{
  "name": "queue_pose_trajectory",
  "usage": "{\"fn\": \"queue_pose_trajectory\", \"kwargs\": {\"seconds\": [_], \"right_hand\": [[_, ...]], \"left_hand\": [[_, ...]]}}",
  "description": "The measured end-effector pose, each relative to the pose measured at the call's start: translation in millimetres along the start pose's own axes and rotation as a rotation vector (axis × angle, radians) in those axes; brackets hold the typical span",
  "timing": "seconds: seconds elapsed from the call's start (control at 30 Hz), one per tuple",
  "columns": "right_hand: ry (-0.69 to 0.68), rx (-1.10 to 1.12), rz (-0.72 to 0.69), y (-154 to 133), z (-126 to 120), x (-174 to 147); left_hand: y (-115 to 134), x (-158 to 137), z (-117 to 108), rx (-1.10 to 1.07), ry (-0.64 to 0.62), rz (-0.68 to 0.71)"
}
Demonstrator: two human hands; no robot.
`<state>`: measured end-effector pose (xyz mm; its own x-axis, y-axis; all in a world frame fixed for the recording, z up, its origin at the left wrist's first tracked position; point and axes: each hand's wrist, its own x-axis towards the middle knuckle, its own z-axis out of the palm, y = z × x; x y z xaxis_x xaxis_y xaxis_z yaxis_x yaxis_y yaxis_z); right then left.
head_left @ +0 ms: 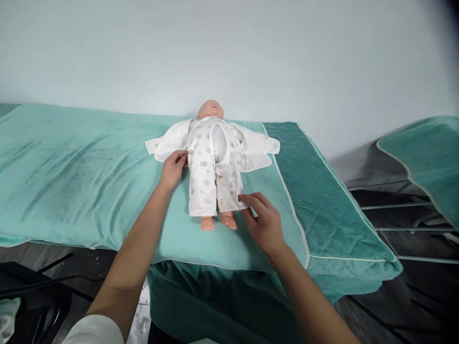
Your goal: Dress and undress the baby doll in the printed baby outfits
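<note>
A baby doll (211,110) lies on its back, head toward the wall, with its bare feet (228,220) showing at the near end. White printed baby pants (203,177) cover its front up to the chest; an oval gap between the legs shows white cloth. A white baby shirt (256,160) spreads out on both sides, sleeves outstretched. My left hand (174,168) pinches the left side edge of the pants at hip height. At the right leg's lower hem, my right hand (263,220) holds the cloth between thumb and fingers.
Under the doll is a light green blanket (89,181) over a darker quilted cover (344,229) on the bed. A pale wall (229,52) stands behind. A black chair (32,301) is at lower left; a metal rack (405,229) with green cloth (426,162) stands right.
</note>
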<state>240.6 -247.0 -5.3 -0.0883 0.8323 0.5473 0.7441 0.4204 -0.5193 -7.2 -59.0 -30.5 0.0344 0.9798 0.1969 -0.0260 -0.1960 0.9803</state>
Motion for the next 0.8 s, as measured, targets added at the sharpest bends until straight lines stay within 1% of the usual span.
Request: {"fn": "queue_pose_trajectory", "kwargs": {"seconds": [0.13,0.2,0.23,0.3,0.33,0.47,0.53,0.67,0.73,0.8], "right_hand": [[-0.058,-0.108,-0.247,-23,-24,6],[-0.12,-0.172,-0.316,-29,-28,5],[-0.151,-0.189,-0.325,-30,-28,2],[-0.185,-0.179,-0.286,-25,-24,-6],[-0.176,-0.155,-0.234,-21,-21,-12],[-0.05,-0.075,0.111,-3,-3,-34],[-0.071,-0.113,0.211,2,5,-37],[-0.183,-0.27,0.223,5,15,-29],[-0.171,-0.288,0.206,2,13,-22],[-0.116,-0.293,0.127,-5,5,-16]], "left_hand": [[0,0,0,-0.02,0.003,0.0],[2,-1,0,-0.041,0.004,-0.008],[2,-1,0,-0.05,0.005,-0.013],[3,-1,1,-0.06,0.007,-0.021],[3,0,0,-0.062,0.006,-0.025],[0,2,0,-0.07,0.006,-0.026],[1,2,0,-0.087,0.014,-0.027],[3,1,1,-0.122,0.028,-0.028],[4,1,0,-0.123,0.023,-0.029],[3,2,-1,-0.121,0.015,-0.028]]}}
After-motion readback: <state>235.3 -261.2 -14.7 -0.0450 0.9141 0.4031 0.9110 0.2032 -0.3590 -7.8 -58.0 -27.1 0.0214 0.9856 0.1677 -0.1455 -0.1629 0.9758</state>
